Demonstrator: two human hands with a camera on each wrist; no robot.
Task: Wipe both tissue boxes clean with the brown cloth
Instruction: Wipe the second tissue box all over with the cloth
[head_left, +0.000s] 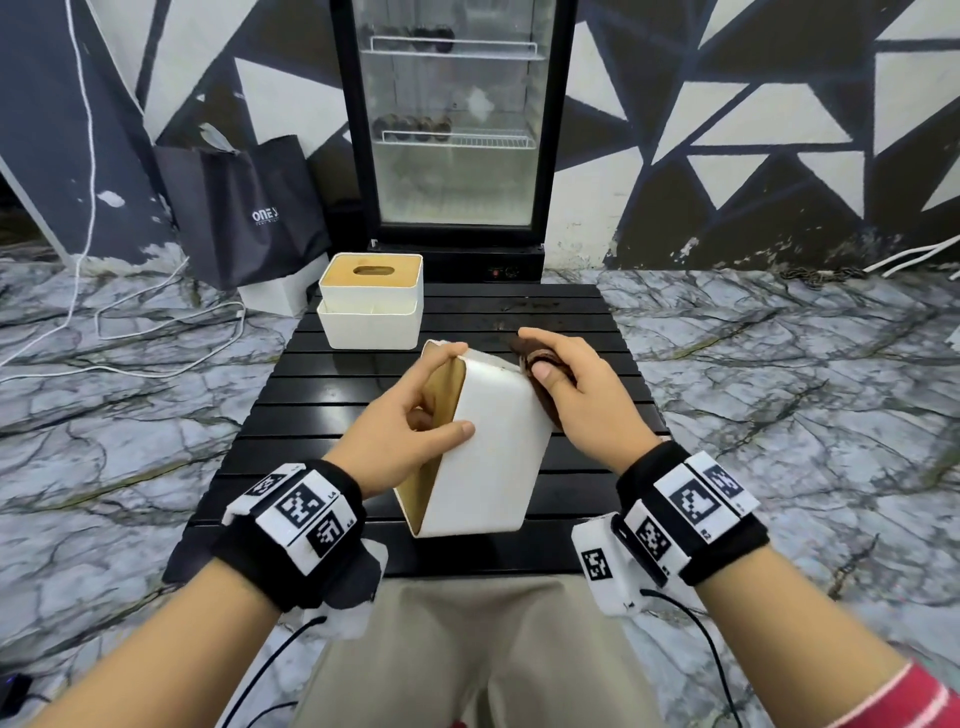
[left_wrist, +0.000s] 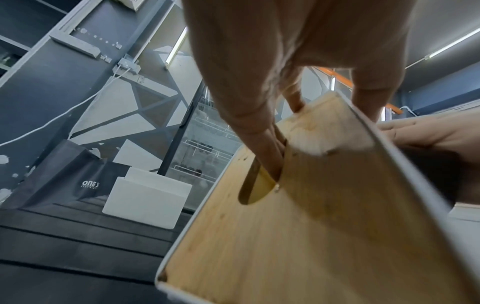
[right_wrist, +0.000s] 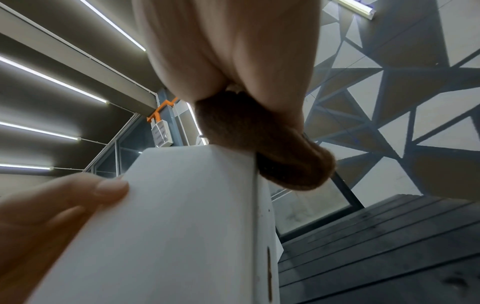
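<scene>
A white tissue box (head_left: 491, 447) with a wooden lid (left_wrist: 324, 236) stands tipped on its side over the black slatted table (head_left: 322, 384). My left hand (head_left: 410, 421) grips it, fingers in the lid's slot (left_wrist: 270, 164) and thumb across the white side (right_wrist: 166, 216). My right hand (head_left: 566, 384) holds the bunched brown cloth (head_left: 540, 364) against the box's far upper right edge; in the right wrist view the brown cloth (right_wrist: 272, 148) sits on that corner. A second white tissue box (head_left: 370, 301) stands upright at the table's far left (left_wrist: 145, 201).
A glass-door fridge (head_left: 457, 130) stands behind the table. A dark paper bag (head_left: 244, 208) and a white box sit on the marble floor at left, with white cables trailing nearby. My knees are just below the table's near edge.
</scene>
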